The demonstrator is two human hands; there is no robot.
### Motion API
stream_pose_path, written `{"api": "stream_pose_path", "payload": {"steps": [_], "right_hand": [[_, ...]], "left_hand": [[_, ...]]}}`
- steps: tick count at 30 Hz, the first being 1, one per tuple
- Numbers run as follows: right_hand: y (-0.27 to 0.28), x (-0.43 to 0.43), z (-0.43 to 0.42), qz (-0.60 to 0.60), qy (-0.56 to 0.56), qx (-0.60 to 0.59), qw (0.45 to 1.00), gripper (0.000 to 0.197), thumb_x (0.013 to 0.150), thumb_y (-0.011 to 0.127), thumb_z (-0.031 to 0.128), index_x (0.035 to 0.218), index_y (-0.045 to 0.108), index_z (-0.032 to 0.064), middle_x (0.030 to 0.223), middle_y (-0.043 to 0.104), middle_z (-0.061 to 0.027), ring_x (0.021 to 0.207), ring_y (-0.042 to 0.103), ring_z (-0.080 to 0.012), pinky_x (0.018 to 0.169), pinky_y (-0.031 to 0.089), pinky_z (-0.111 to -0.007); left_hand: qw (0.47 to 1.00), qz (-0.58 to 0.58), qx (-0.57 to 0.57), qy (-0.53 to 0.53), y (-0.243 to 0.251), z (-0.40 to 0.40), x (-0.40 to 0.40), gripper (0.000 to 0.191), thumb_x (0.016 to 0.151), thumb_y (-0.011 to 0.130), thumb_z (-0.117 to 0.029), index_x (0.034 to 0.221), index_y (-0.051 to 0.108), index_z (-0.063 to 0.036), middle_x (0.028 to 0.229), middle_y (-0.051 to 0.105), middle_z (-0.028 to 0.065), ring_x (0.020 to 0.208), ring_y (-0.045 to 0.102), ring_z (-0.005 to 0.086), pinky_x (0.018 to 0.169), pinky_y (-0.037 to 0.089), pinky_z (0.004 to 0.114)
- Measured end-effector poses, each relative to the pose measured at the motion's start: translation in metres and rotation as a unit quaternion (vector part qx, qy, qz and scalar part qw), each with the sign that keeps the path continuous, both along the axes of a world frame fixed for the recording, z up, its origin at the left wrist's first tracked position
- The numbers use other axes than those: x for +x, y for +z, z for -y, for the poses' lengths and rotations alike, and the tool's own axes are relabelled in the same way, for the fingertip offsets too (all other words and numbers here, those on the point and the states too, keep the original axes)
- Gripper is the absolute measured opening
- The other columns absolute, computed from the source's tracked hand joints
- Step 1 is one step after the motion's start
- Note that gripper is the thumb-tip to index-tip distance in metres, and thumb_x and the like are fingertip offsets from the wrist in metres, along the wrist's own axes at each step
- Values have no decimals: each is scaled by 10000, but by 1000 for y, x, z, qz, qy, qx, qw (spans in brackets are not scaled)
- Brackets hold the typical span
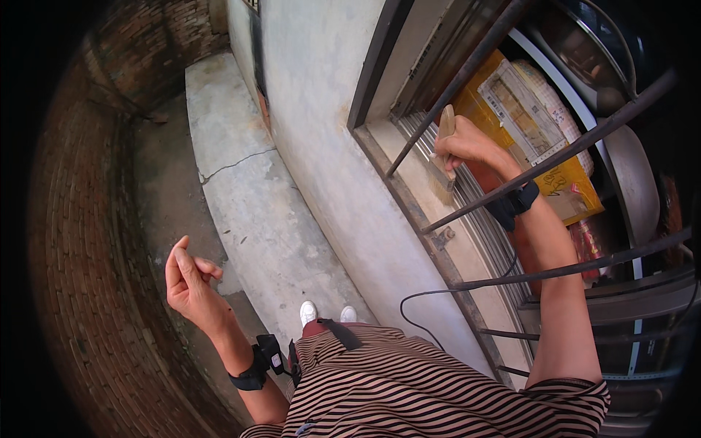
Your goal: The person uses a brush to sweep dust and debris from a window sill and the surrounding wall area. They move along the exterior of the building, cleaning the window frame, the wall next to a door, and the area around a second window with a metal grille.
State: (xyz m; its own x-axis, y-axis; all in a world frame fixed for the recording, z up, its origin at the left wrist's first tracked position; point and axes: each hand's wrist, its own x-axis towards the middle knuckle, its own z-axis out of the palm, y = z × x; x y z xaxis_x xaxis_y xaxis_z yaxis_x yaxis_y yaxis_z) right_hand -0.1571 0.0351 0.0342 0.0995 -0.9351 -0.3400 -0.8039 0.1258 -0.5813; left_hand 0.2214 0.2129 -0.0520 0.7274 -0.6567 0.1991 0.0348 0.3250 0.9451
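Note:
My right hand [465, 143] reaches between the metal window bars and is closed around the wooden handle of a flat bristle brush [447, 128]. The brush's pale bristles point down at the window sill [427, 186], beside the metal sliding-window track [473, 191]. Whether the bristle tips touch the sill, I cannot tell. My left hand [191, 279] is raised at the left above the concrete ground, its fingers bent and nothing seen in it; the thumb and fingers do not form a full fist. A black strap sits on each wrist.
Dark window bars [512, 191] surround my right arm. Inside the window are a cardboard box with yellow tape [575, 191] and a metal pan [632, 175]. A black cable [416, 295] hangs near the sill. A brick wall [93, 263] stands left of the cracked concrete ledge [263, 202].

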Motion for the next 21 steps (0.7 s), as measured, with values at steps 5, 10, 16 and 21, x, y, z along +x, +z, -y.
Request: {"api": "stream_pose_path", "payload": {"steps": [5, 10, 16, 21], "right_hand": [[-22, 16, 37, 64, 23, -176, 982, 173, 673, 573, 110, 643, 584, -61, 562, 572, -91, 457, 589, -163, 450, 462, -253], [-31, 25, 54, 163, 110, -275, 941, 128, 701, 585, 124, 689, 607, -1, 573, 590, -62, 529, 586, -121, 527, 471, -237], [13, 30, 21, 116, 62, -226, 965, 109, 733, 618, 107, 785, 611, 11, 607, 582, -47, 563, 605, -98, 487, 474, -197], [2, 27, 21, 39, 0, -125, 991, 141, 710, 565, 74, 744, 591, -61, 564, 582, -108, 456, 587, -155, 430, 480, -267]], "left_hand": [[1000, 1, -6, 8, 5, -1, 1, 239, 940, 477, -185, 1008, 605, 5, 559, 468, -3, 493, 431, 56, 455, 341, 180], [1000, 9, 5, 7, 8, -2, -1, 234, 941, 476, -183, 1010, 606, -1, 560, 461, -6, 496, 428, 56, 470, 345, 183], [999, 7, 8, 38, 3, -10, 13, 235, 941, 474, -185, 1006, 607, -2, 558, 460, -8, 495, 426, 53, 471, 338, 179], [1000, 9, 13, 11, 6, -5, 6, 233, 940, 475, -179, 1013, 602, 2, 556, 465, -10, 497, 429, 51, 471, 336, 173]]}}
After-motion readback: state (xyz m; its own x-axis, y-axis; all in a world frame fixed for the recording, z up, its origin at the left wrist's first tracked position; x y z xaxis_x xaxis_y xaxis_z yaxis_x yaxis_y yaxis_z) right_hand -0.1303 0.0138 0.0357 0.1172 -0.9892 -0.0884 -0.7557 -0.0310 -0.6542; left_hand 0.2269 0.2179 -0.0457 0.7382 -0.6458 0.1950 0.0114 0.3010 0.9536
